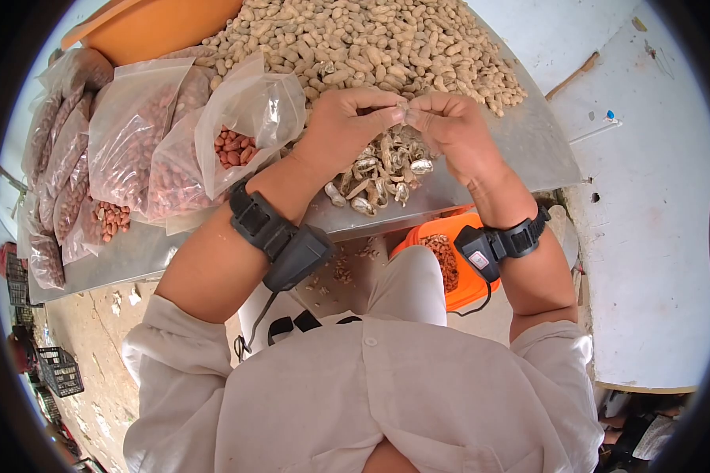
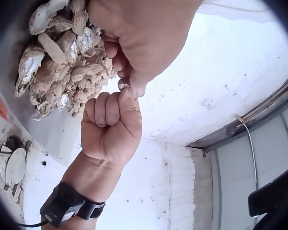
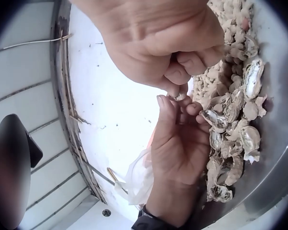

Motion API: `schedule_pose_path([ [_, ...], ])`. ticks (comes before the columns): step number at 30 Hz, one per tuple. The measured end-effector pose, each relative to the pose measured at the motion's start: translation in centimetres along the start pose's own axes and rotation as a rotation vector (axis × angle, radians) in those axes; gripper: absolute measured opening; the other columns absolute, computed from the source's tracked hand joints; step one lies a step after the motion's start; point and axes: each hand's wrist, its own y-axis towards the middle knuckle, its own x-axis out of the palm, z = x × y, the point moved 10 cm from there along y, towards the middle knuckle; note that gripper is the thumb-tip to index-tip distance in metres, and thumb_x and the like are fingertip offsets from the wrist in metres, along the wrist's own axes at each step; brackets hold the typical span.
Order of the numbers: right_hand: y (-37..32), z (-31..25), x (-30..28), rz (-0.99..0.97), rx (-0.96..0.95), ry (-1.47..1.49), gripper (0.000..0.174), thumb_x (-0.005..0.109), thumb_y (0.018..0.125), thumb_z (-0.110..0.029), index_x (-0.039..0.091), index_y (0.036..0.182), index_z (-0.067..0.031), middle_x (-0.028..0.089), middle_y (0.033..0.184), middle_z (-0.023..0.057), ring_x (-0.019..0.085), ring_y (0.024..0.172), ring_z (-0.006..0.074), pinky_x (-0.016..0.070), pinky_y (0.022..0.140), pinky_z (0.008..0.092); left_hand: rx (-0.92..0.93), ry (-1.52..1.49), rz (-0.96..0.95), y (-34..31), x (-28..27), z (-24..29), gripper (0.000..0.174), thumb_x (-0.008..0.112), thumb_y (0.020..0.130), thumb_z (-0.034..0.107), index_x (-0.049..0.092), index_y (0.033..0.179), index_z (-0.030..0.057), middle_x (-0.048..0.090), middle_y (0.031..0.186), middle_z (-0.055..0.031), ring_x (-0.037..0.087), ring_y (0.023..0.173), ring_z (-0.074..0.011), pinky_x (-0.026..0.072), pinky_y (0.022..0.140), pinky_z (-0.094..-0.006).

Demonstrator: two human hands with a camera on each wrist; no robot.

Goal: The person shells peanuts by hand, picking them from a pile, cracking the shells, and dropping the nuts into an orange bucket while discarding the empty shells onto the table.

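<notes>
**Peanut (image 1: 403,113) pinched between both hands**

The left hand (image 1: 343,130) and right hand (image 1: 454,130) meet fingertip to fingertip, each pinching the peanut just above a pile of shells (image 1: 383,177) on the metal surface (image 1: 540,146). A heap (image 1: 371,39) of unshelled nuts lies behind, and bags (image 1: 134,134) of kernels sit to the left

Two hands (image 1: 343,130) (image 1: 454,134), one peanut heap (image 1: 386,39) (unshelled), one basin (image 1: 146,27)
</notes>
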Motion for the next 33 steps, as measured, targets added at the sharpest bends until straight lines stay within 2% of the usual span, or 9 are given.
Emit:
schedule_pose_path([
  [3, -0.1, -0.9, 0.1, 0.075, -0.061, -0.229, 0.009, 0.062, 0.081, -0.006, 0.064, 0.082, 0.0031, 0.057, 0.069, -0.0009, 0.045, 0.058, 0.005, 0.0358, 0.05, 0.0206, -0.013, -0.022, 0.012, 0.0, -0.1, 0.0, 0.022, 0.067, 0.082, 0.011, 0.066, 0.1, -0.0025, 0.066, 0.092, -0.0039, 0.057, 0.081, -0.0073, 0.0469, 0.074, -0.0215],
  [9, -0.2, -0.4, 0.4, 0.04, 0.027, -0.027, 0.009, 0.062, 0.082, -0.006, 0.064, 0.081, 0.0028, 0.055, 0.065, -0.0014, 0.044, 0.055, 0.005, 0.0338, 0.048, 0.0199, 0.029, -0.035, 0.014, 0.2, -0.4, -0.4, 0.023, 0.066, 0.083, 0.011, 0.066, 0.101, -0.0032, 0.066, 0.09, -0.0043, 0.057, 0.08, -0.0078, 0.0472, 0.073, -0.0216],
  [12, 0.0, 0.4, 0.4, -0.019, 0.087, 0.072, 0.009, 0.062, 0.082, -0.006, 0.064, 0.082, 0.0023, 0.053, 0.062, -0.0017, 0.041, 0.051, 0.0043, 0.0298, 0.045, 0.0194, 0.004, -0.125, -0.021, 0.3, -0.1, -0.8, 0.023, 0.065, 0.084, 0.012, 0.065, 0.101, -0.0035, 0.065, 0.087, -0.0039, 0.056, 0.076, -0.0082, 0.0473, 0.07, -0.022],
  [15, 0.1, 1.0, -0.1, 0.012, 0.101, 0.092, 0.009, 0.061, 0.083, -0.007, 0.063, 0.085, 0.0017, 0.051, 0.06, -0.0026, 0.038, 0.048, 0.0038, 0.0259, 0.042, 0.0193, -0.038, -0.134, -0.029, 0.4, 0.0, -1.3, 0.023, 0.064, 0.085, 0.013, 0.065, 0.101, -0.0034, 0.064, 0.084, -0.0033, 0.054, 0.072, -0.008, 0.0467, 0.066, -0.022],
  [18, 0.2, 1.4, 0.4, -0.025, 0.132, 0.18, 0.01, 0.06, 0.084, -0.008, 0.063, 0.087, 0.0014, 0.049, 0.059, -0.0026, 0.036, 0.047, 0.0041, 0.0245, 0.041, 0.0192, -0.056, -0.108, -0.005, 0.5, -0.2, -1.7, 0.024, 0.064, 0.085, 0.014, 0.065, 0.101, -0.0034, 0.063, 0.082, -0.0026, 0.052, 0.07, -0.0071, 0.0457, 0.064, -0.0215],
  [21, 0.4, 2.2, 0.6, 0.018, 0.121, 0.277, 0.011, 0.058, 0.086, -0.008, 0.062, 0.087, 0.0015, 0.049, 0.061, -0.0019, 0.036, 0.046, 0.0046, 0.0245, 0.041, 0.0192, -0.066, -0.125, 0.015, 0.5, -0.3, -1.6, 0.023, 0.064, 0.086, 0.015, 0.066, 0.101, -0.0026, 0.062, 0.082, -0.002, 0.051, 0.07, -0.0066, 0.0449, 0.063, -0.0207],
  [25, 0.2, 1.9, 0.9, 0.031, 0.127, 0.248, 0.012, 0.056, 0.088, -0.008, 0.061, 0.088, 0.0023, 0.052, 0.064, 0.0011, 0.036, 0.046, 0.0052, 0.0249, 0.04, 0.0196, -0.082, -0.089, 0.058, 0.1, -0.5, -0.8, 0.022, 0.063, 0.086, 0.015, 0.066, 0.101, -0.0008, 0.062, 0.081, -0.0005, 0.051, 0.07, -0.0052, 0.0437, 0.063, -0.0199],
  [28, 0.4, 2.4, 0.9, 0.021, 0.138, 0.338, 0.012, 0.054, 0.088, -0.008, 0.06, 0.089, 0.0025, 0.055, 0.068, 0.0034, 0.036, 0.047, 0.0056, 0.0253, 0.04, 0.0199, 0.067, 0.012, 0.098, 0.2, -0.9, 0.2, 0.02, 0.064, 0.085, 0.013, 0.066, 0.101, 0.0001, 0.063, 0.081, 0.0002, 0.052, 0.072, -0.0042, 0.0434, 0.063, -0.0191],
  [33, 0.2, 2.8, 1.5, 0.113, 0.15, 0.564, 0.011, 0.054, 0.089, -0.008, 0.059, 0.088, 0.0012, 0.055, 0.07, 0.0043, 0.036, 0.047, 0.0064, 0.0264, 0.04, 0.0204, 0.099, 0.097, 0.098, 0.1, -1.0, 0.6, 0.018, 0.064, 0.084, 0.01, 0.066, 0.099, -0.0005, 0.065, 0.085, -0.0011, 0.054, 0.073, -0.0042, 0.0443, 0.064, -0.0185],
])
